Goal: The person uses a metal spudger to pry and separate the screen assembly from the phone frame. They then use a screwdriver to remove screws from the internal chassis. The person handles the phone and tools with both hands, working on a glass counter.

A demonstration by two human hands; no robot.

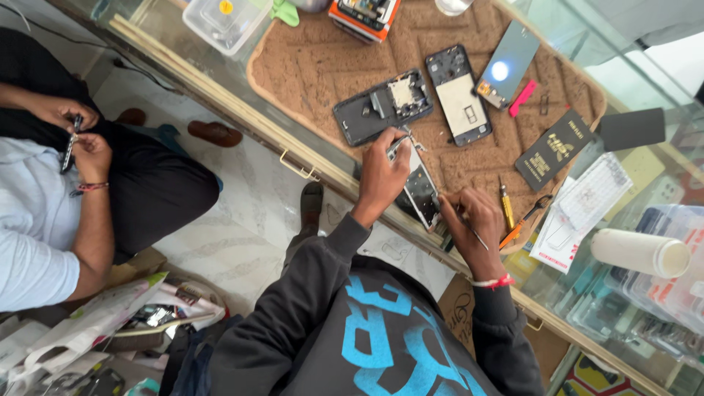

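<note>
Left hand (383,174): gripping the opened phone (419,187), holding it tilted over the brown mat (315,66).
Right hand (475,220): pinching a thin tool (477,236), touching the phone's lower end.

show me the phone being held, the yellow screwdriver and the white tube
opened phone (423,192), head view, on its exposed inner board
yellow screwdriver (506,205), head view, on its handle
white tube (638,251), head view, mid-body

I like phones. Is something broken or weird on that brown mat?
Yes. Two phones lie opened up, insides showing. A third lies tilted with a glowing spot. The left hand holds another opened phone; the right hand pokes it with a thin tool.
</note>
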